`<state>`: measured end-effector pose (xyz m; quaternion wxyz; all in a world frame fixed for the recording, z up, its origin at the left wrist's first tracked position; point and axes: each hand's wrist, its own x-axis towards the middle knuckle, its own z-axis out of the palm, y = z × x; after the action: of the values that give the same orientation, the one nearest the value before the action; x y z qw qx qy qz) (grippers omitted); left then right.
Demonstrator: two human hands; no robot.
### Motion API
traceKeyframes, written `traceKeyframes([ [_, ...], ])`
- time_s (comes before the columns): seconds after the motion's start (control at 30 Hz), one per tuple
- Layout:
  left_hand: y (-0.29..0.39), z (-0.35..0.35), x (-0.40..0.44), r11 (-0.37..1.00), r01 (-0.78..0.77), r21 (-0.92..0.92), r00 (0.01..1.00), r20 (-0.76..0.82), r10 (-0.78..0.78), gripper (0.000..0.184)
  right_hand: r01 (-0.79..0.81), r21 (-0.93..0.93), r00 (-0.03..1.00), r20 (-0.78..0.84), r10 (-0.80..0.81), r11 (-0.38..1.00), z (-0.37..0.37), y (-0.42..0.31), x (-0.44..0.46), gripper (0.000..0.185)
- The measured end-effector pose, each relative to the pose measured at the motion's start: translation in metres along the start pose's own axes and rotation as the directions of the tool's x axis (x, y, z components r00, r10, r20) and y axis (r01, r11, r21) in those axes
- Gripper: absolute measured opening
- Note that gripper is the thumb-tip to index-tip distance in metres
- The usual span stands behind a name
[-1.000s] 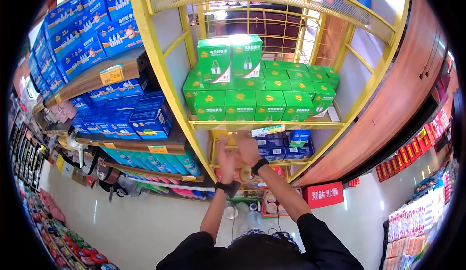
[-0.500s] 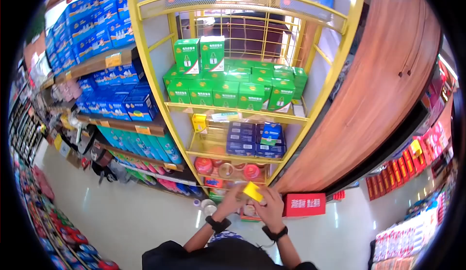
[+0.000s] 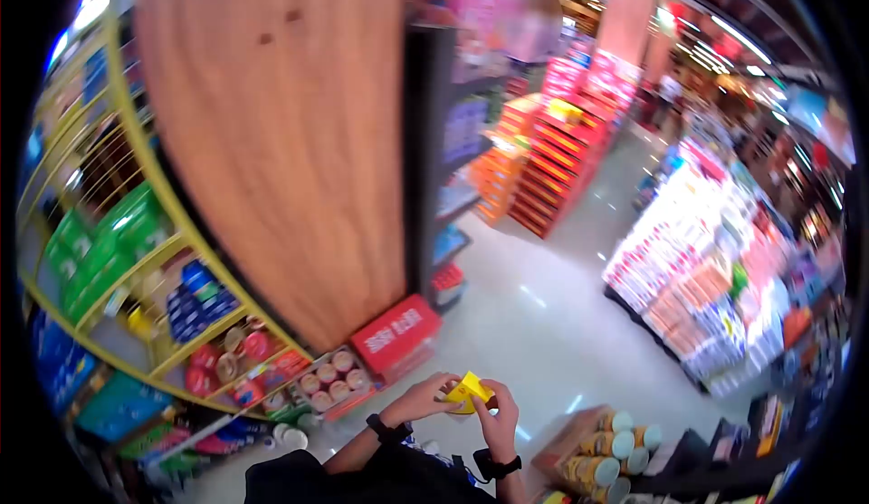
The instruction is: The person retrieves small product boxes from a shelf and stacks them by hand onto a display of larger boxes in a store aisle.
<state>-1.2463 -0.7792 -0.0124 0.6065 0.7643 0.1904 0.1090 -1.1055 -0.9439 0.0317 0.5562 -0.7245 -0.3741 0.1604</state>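
Note:
A small yellow box [image 3: 468, 392] is held up in front of my body, over the pale floor. My left hand [image 3: 425, 398] grips its left side with the fingers bent around the edge. On the opposite side, my right hand [image 3: 499, 412] closes on the box with thumb and fingertips. Dark bands circle both wrists. The print on the box is too blurred to read.
A red box [image 3: 396, 336] with white lettering stands on the floor beside a carton of round tubs [image 3: 333, 379]. Left is a yellow rack [image 3: 181, 232] of green boxes; behind rises a wood-faced column [image 3: 281, 142]. A goods pile [image 3: 688, 278] and several cylindrical containers [image 3: 602, 454] stand right.
My view has swung to the right, so the yellow rack now lies at the left edge and the aisle shows. The yellow box stays between both hands and looks tilted differently.

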Motion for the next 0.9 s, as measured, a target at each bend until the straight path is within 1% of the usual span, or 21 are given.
traceKeyframes([
  [0.1, 0.008, 0.035, 0.055, 0.997, -0.023, 0.075, 0.985, 0.171, 0.01, 0.069, -0.123, 0.014, 0.98, -0.159, 0.124, 0.992, -0.039, 0.028, 0.001, 0.037],
  [0.2, 0.009, 0.066, 0.106, 0.997, 0.016, 0.079, 0.956, 0.291, -0.038, 0.068, -0.193, 0.007, 0.936, -0.298, 0.186, 0.981, -0.066, 0.048, 0.012, 0.036],
  [0.23, 0.018, 0.072, 0.125, 0.993, 0.069, 0.099, 0.928, 0.359, -0.101, 0.069, -0.208, -0.036, 0.928, -0.323, 0.185, 0.977, -0.076, 0.056, 0.017, 0.035],
  [0.33, 0.006, 0.097, 0.187, 0.993, 0.084, 0.085, 0.862, 0.494, -0.115, 0.071, -0.248, -0.108, 0.898, -0.398, 0.186, 0.963, -0.103, 0.072, 0.041, 0.032],
  [0.37, -0.002, 0.109, 0.208, 0.991, 0.129, 0.043, 0.851, 0.509, -0.133, 0.069, -0.245, -0.104, 0.887, -0.426, 0.179, 0.964, -0.114, 0.082, 0.049, 0.032],
  [0.4, 0.001, 0.115, 0.228, 0.996, 0.084, 0.033, 0.847, 0.523, -0.089, 0.068, -0.254, -0.092, 0.874, -0.449, 0.187, 0.963, -0.123, 0.09, 0.061, 0.033],
  [0.47, 0.015, 0.125, 0.27, 1.0, 0.0, 0.005, 0.842, 0.54, -0.003, 0.067, -0.264, -0.071, 0.853, -0.483, 0.199, 0.962, -0.147, 0.097, 0.09, 0.035],
  [0.5, 0.031, 0.127, 0.291, 0.999, -0.03, 0.018, 0.846, 0.533, 0.016, 0.066, -0.256, -0.07, 0.845, -0.5, 0.188, 0.964, -0.158, 0.094, 0.109, 0.036],
  [0.6, 0.053, 0.131, 0.352, 0.997, -0.079, -0.009, 0.85, 0.522, 0.072, 0.066, -0.217, -0.13, 0.837, -0.535, 0.116, 0.967, -0.187, 0.089, 0.163, 0.037],
  [0.63, 0.056, 0.132, 0.374, 0.996, -0.076, -0.048, 0.85, 0.519, 0.09, 0.065, -0.195, -0.144, 0.85, -0.519, 0.093, 0.97, -0.196, 0.091, 0.183, 0.039],
  [0.77, 0.051, 0.127, 0.446, 0.995, -0.071, -0.068, 0.89, 0.445, 0.094, 0.062, -0.184, -0.121, 0.888, -0.447, 0.112, 0.975, -0.221, 0.099, 0.26, 0.039],
  [0.9, 0.065, 0.108, 0.486, 0.992, -0.011, -0.128, 0.938, 0.344, 0.055, 0.06, -0.142, -0.095, 0.929, -0.356, 0.1, 0.985, -0.236, 0.112, 0.33, 0.036],
])
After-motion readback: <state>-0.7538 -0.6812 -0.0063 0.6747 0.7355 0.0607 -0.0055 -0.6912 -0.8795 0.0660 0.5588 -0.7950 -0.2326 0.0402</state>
